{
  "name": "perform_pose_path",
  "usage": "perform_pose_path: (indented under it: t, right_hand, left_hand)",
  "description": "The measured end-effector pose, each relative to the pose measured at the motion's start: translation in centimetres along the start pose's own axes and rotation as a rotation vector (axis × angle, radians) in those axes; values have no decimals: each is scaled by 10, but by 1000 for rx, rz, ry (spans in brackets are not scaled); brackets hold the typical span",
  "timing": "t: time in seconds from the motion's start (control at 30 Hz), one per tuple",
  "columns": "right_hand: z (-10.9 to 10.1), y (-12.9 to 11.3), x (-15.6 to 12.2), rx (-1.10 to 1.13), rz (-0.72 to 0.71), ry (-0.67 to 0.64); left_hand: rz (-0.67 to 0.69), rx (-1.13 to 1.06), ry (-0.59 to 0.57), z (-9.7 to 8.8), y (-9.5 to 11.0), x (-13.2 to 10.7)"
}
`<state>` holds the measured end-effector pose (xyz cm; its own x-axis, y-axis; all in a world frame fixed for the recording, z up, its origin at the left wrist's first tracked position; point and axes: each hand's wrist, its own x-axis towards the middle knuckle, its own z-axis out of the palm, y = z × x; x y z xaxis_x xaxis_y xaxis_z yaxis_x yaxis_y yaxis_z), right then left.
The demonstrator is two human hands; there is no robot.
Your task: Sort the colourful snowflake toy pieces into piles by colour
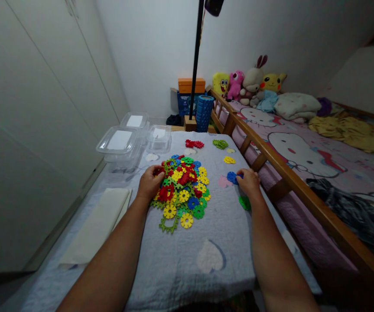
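A mixed pile of plastic building pieces (183, 196), in red, yellow, green and blue, lies mid-table; many are notched discs. At its left edge, my left hand (150, 183) has its fingers curled, with a bit of a red piece (157, 172) showing between them. My right hand (250, 183) pinches a blue notched disc at the right side of the table, over a small group of blue discs (232, 177). Partly hidden under that wrist are green discs (244, 202). Farther back sit separate groups of yellow discs (229, 160), light green pieces (220, 144) and red pieces (194, 144).
Lidded clear plastic boxes (118, 141) stand at the back left of the cloth-covered table (187, 277). A folded cream cloth (95, 225) lies at left. A wooden bed rail (268, 158) runs along the right side. Behind the table rises a black pole (196, 60).
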<state>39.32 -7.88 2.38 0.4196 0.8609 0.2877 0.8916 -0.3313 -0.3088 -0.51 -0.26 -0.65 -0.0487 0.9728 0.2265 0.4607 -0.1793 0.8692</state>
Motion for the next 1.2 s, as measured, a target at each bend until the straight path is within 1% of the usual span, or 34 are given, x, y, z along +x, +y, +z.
perform_pose_path:
  t: [0.07,0.13,0.23,0.3,0.37,0.43,0.57,0.67,0.87,1.2]
  right_hand:
    - [1,-9,-3,22,-31,2]
    - [4,-23,-7,70,-115,-16]
    - [11,-48,-15,151,-288,-105]
    - [17,-64,-21,184,-372,-168]
    - [22,-76,-26,186,-412,-207]
    - [25,-83,-30,162,-423,-234]
    - [27,-88,-34,112,-414,-300]
    - [28,-86,-34,126,-396,-325]
    - [29,-82,-30,238,-369,-344]
    - [27,-82,-32,306,-341,-355]
  left_hand:
    - [-2,1,-2,0,0,0]
    - [-1,-2,-2,0,0,1]
    - [6,-5,2,1,-2,1]
    - [6,-3,7,1,-3,1]
    - [5,1,8,1,-4,1]
    - [5,3,5,1,-5,1]
    - [4,-10,1,2,-4,1]
    - [5,-12,0,2,-4,1]
    - [-2,-12,1,1,-5,1]
    - [-7,-12,-3,0,2,0]
